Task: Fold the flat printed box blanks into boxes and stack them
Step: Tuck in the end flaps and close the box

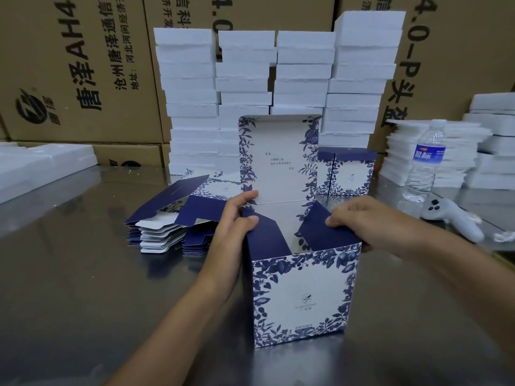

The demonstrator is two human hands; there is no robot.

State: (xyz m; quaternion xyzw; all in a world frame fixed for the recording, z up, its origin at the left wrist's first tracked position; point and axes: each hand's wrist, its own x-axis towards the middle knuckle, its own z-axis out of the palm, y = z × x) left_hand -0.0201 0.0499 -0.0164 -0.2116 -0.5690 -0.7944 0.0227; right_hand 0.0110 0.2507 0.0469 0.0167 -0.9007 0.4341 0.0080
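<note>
Should the two navy side flaps (264,235) go in unevenly, or the tall lid panel (278,160) drop before they lie flat, a flap could buckle and the floral-printed blue-and-white cardboard box (301,296) could skew on the slick grey metal table (83,274). The left hand (239,215) curls round its 9 o'clock wall, thumb on that flap, while the right hand (354,218) grips the 3 o'clock wall likewise. The box stands upright at 6 o'clock, top open and lid raised at 12, with the fanned pile of flat printed blanks (167,218) at its 10 o'clock.
</note>
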